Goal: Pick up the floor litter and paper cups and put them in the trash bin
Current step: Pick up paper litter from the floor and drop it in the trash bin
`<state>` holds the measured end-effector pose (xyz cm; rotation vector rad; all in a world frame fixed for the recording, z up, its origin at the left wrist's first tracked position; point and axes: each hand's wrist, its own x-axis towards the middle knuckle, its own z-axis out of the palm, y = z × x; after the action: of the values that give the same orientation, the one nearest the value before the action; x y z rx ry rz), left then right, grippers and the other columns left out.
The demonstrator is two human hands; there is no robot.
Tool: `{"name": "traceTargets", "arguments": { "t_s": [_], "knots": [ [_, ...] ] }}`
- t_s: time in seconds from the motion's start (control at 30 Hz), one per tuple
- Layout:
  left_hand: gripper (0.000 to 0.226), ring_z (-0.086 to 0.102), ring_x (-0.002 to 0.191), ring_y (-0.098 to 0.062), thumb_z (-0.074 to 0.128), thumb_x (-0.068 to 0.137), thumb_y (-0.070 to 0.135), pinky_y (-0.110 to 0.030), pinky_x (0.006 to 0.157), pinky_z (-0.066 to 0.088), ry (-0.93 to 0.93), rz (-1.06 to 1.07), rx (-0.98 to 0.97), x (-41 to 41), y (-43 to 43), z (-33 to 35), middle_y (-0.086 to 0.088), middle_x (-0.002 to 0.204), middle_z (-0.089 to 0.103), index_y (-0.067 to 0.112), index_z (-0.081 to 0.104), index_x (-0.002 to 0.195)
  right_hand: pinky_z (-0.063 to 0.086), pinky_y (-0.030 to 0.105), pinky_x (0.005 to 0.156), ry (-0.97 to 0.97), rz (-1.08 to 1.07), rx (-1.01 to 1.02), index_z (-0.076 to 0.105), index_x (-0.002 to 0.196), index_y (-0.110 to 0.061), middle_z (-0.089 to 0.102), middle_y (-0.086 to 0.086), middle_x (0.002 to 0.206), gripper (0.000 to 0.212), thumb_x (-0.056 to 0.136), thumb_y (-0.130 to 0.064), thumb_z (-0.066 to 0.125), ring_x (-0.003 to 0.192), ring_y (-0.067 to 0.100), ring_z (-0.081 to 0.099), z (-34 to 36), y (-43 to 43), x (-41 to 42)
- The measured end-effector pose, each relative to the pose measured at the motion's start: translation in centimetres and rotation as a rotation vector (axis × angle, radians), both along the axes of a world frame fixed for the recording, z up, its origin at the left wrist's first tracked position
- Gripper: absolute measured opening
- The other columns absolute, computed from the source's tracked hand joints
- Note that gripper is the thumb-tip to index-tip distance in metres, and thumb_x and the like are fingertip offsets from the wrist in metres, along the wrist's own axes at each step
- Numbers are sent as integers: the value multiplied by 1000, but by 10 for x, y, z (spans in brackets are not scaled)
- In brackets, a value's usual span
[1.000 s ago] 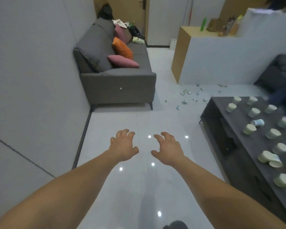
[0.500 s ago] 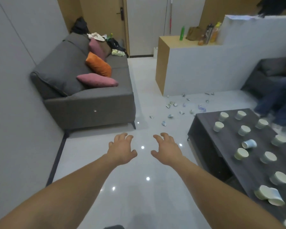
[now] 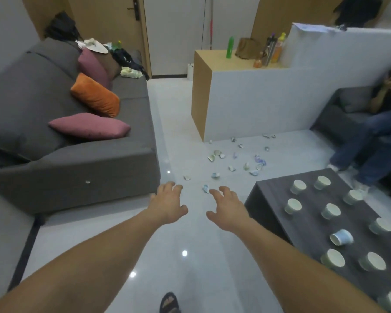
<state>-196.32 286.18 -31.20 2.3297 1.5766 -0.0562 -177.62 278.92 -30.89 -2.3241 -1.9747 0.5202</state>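
Note:
Small scraps of floor litter [image 3: 235, 162] lie scattered on the pale tiles ahead, between the sofa and the white partition. Several paper cups [image 3: 330, 211] stand on the dark coffee table [image 3: 307, 231] at the right; one blue-sided cup [image 3: 341, 237] lies on its side. My left hand [image 3: 167, 204] and my right hand [image 3: 228, 208] stretch forward over the floor, palms down, fingers spread and loosely bent, holding nothing. The nearest scrap [image 3: 205, 188] lies just past my right fingertips. No trash bin is in view.
A grey sofa [image 3: 72, 159] with pink and orange cushions fills the left. A white and wood partition [image 3: 246, 100] with bottles on top stands ahead. A seated person [image 3: 375, 136] occupies a dark sofa at far right. My sandalled foot [image 3: 169, 302] shows below.
I have walked forward and turned right. The litter and coffee table are nearer, and more of the room's right side shows. Both hands stay outstretched and hold nothing.

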Motion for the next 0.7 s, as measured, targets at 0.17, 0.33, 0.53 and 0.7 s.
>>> {"name": "traceTargets", "arguments": {
  "t_s": [0.17,0.33,0.53,0.7],
  "knots": [
    [70,20,138,-28,54,83,45,-51,107,27,-13,-44,6,40,96,7,-3,152,21,25,28,144,38,43,103,-4,-45,0,24,149,-29,17,3,157,69,89,-43,56,139,26,23,6,86,38],
    [69,21,139,-27,54,84,46,-51,107,27,5,-61,-7,86,173,0,-3,153,21,25,28,145,38,42,103,23,-59,-19,25,149,-29,19,3,156,70,88,-42,58,138,27,26,-8,163,83],
    [69,21,138,-27,54,84,45,-50,106,28,23,3,-47,148,264,-17,-2,153,22,25,27,145,38,42,105,57,10,-50,25,150,-28,18,4,156,71,88,-43,58,139,27,24,-29,266,150],
    [69,22,137,-26,53,84,45,-49,105,29,34,74,-80,198,330,-19,-1,152,23,25,28,144,39,41,104,61,77,-73,25,150,-28,20,4,155,72,88,-41,59,138,27,26,-30,343,207]
  ]
}}
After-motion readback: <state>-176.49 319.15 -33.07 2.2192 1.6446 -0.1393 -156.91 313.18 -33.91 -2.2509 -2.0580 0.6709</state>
